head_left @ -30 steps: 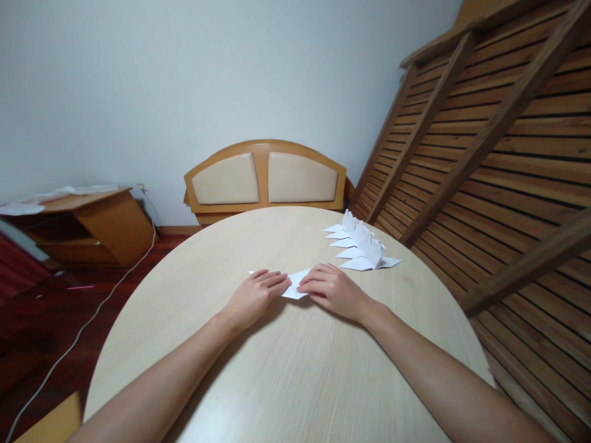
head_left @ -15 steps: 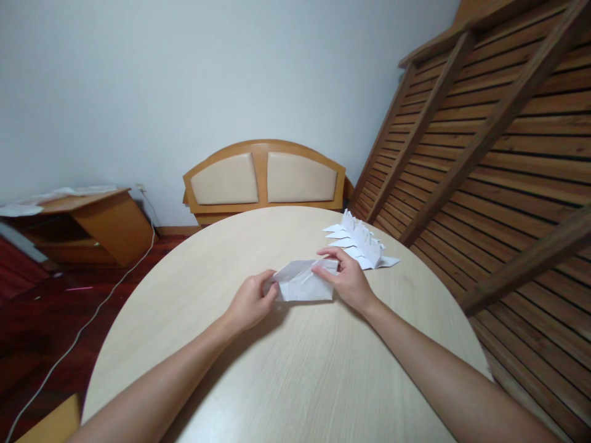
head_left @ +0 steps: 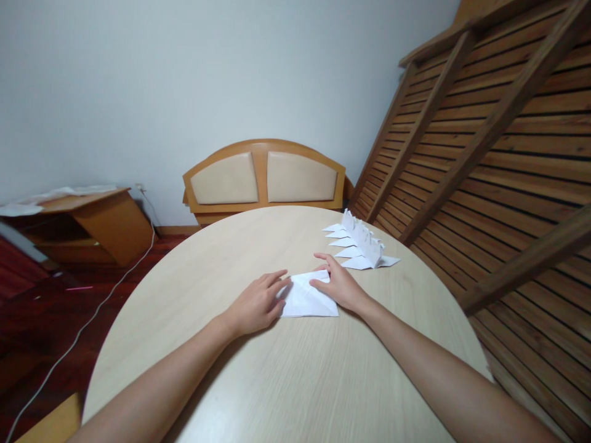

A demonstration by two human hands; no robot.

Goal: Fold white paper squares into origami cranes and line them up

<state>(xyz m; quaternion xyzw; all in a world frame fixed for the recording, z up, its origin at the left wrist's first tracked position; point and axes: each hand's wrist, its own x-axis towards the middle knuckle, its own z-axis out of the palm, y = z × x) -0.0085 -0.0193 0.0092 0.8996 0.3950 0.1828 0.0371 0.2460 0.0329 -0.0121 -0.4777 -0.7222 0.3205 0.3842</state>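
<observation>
A folded sheet of white paper (head_left: 308,298) lies on the round table (head_left: 295,381), its long straight edge toward me. At its left end is my left hand (head_left: 258,301), with fingers apart and tips touching the paper's edge. My right hand (head_left: 341,286) holds the upper right part, thumb on the front face and fingers behind the far edge; one finger sticks up free. The fingertips behind the paper are hidden. Beyond my right hand stands a row of several white folded-paper cranes (head_left: 362,243), set close together with pointed wings out to the side.
A wooden headboard (head_left: 263,175) with two cream panels stands behind the table. Large slatted wooden panels (head_left: 498,172) lean at the right. On the left are a low wooden cabinet (head_left: 104,224) with white sheets on top and a white cable (head_left: 96,311) across the dark floor.
The paper has come down flat onto the table, slightly nearer me. My left hand has loosened from a pinch to spread fingers. My right hand stays on the paper.
</observation>
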